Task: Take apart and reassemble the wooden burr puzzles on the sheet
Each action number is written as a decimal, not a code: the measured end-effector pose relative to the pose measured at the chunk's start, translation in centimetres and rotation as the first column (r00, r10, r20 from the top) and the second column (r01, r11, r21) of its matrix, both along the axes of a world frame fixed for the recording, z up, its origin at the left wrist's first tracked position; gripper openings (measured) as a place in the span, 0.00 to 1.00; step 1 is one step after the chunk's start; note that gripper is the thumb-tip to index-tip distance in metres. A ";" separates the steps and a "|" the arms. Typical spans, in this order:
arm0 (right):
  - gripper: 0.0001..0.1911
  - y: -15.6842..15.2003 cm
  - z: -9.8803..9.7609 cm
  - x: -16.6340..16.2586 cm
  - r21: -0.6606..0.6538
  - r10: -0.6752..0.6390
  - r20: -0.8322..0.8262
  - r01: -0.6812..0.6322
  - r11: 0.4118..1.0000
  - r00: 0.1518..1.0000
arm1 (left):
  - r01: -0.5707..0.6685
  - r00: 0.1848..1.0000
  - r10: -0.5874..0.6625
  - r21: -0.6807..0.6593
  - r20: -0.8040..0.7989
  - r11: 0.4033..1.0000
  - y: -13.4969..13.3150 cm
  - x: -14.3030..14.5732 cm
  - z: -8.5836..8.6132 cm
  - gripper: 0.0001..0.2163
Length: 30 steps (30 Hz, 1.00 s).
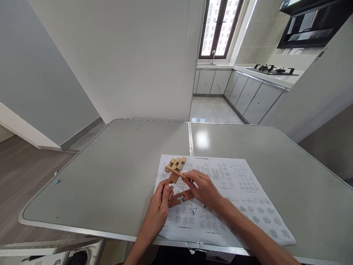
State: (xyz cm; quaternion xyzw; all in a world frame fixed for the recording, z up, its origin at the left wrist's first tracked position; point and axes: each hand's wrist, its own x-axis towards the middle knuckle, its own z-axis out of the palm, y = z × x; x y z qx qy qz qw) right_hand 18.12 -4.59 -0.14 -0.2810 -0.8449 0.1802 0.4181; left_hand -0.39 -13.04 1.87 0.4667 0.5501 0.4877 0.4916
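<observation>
My left hand (160, 201) is closed around a notched brown wooden puzzle piece (173, 179). My right hand (203, 187) pinches the near end of a thin wooden puzzle piece (176, 172), which reaches left across the top of the other piece. The two pieces look to be touching, though I cannot tell whether they interlock. Under my hands a flat reddish-brown wooden piece (188, 195) with a cut-out lies on the printed paper sheet (228, 217). Just beyond them sits a group of lighter notched wooden blocks (178, 162), partly hidden by the thin piece.
The sheet, printed with small diagrams, lies on a grey-green table (118, 176) with a metal seam (190, 138). A small teal bit (57, 182) is near the left edge. Beyond stand a white wall (132, 66) and a kitchen counter with a gas stove (273, 70).
</observation>
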 end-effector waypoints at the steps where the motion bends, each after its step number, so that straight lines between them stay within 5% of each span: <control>1: 0.06 0.0 0.0 -0.1 0.009 -0.006 -0.001 0.006 1.000 1.000 | -0.003 1.000 0.003 -0.001 0.003 1.000 0.0 0.0 0.0 0.22; 30: 0.08 -0.4 -0.1 -0.4 0.049 0.005 0.034 -0.007 0.999 0.999 | -0.017 1.000 0.017 -0.005 0.006 1.000 0.2 0.0 0.5 0.23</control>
